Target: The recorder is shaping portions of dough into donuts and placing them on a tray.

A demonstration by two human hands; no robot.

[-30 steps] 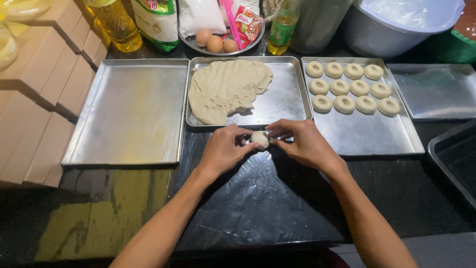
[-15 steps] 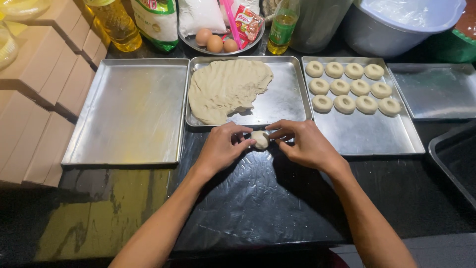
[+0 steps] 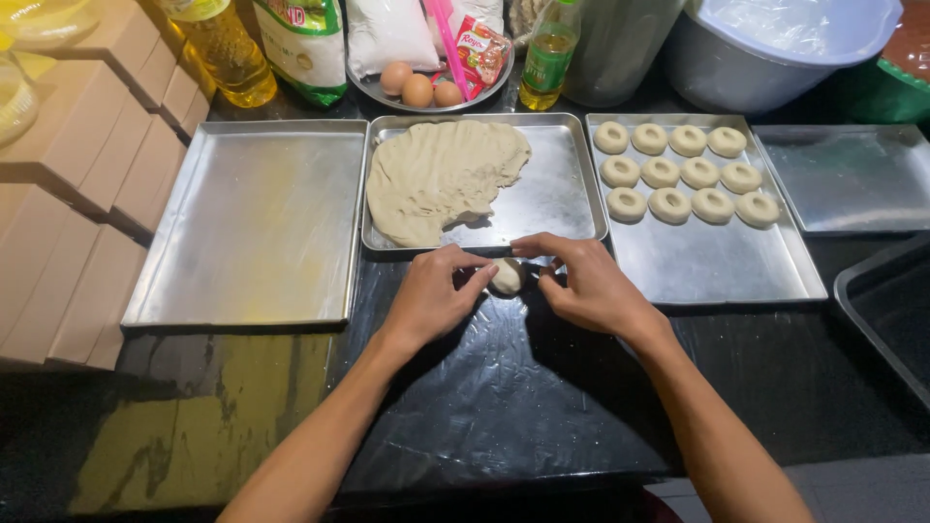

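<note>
Empty tray [image 3: 252, 232] off to the left of the hands. Left hand [image 3: 431, 295] and right hand [image 3: 591, 286], fingers curled, pinching one small dough ball [image 3: 507, 276] between them above the dark tabletop [image 3: 504, 407]. Just beyond the hands, dough sheet [image 3: 441, 179] on the middle tray [image 3: 552, 184]. Dough rings [image 3: 683, 172] right of the right hand.

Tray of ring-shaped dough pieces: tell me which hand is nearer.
Right. The right hand sits beside the tray of dough rings; the left hand is farther left, across the small dough piece.
</note>
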